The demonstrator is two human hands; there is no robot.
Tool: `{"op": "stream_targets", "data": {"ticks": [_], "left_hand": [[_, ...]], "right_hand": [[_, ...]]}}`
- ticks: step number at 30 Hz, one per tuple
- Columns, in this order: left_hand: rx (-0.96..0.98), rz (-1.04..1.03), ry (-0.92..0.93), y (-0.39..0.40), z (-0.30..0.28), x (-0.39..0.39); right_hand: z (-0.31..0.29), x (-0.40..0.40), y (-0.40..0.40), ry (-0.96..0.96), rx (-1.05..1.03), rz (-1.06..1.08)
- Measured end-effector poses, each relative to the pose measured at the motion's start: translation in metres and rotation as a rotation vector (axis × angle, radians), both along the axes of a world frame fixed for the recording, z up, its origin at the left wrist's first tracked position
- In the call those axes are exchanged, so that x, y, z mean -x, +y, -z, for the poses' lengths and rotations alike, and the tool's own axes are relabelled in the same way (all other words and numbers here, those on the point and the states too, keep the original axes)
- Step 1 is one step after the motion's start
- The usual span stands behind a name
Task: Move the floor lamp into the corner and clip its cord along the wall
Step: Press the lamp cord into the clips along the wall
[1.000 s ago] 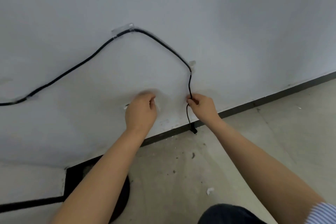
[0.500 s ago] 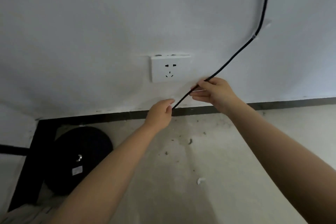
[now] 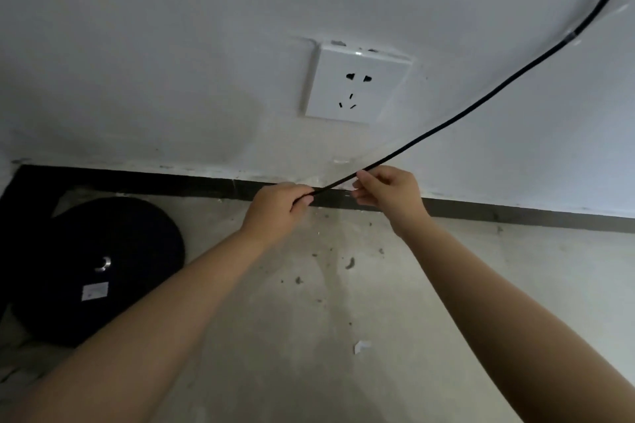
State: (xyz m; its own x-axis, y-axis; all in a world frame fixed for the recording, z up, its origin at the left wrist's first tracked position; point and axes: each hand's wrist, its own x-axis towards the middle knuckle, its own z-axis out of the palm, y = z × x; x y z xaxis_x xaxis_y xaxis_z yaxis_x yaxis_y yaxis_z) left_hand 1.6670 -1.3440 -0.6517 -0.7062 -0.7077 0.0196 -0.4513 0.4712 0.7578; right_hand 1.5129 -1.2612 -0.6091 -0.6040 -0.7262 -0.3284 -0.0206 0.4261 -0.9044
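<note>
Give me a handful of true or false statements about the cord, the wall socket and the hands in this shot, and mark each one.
1. Both hands hold the black cord. True: the left hand and the right hand both pinch it near the baseboard.
2. A plug sits in the wall socket. False: its slots are empty.
3. A clear clip holds the cord to the wall at upper right. True.
4. The round black lamp base stands right of the socket. False: it sits on the floor to the lower left, in the corner.
5. The cord lies slack on the floor. False: it runs from the hands up to the right, off the floor.
</note>
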Motion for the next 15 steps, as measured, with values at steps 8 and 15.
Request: {"op": "stream_targets", "data": {"ticks": [8,15], "left_hand": [[0.194,-0.071,-0.109,-0.001,-0.002,0.026],[0.201,-0.240,-0.040,-0.001,-0.002,0.038]], "right_hand": [[0.019,0.014,-0.023,0.077,0.099,0.079],[0.038,0.016,-0.026,0.190,0.147,0.169]]}}
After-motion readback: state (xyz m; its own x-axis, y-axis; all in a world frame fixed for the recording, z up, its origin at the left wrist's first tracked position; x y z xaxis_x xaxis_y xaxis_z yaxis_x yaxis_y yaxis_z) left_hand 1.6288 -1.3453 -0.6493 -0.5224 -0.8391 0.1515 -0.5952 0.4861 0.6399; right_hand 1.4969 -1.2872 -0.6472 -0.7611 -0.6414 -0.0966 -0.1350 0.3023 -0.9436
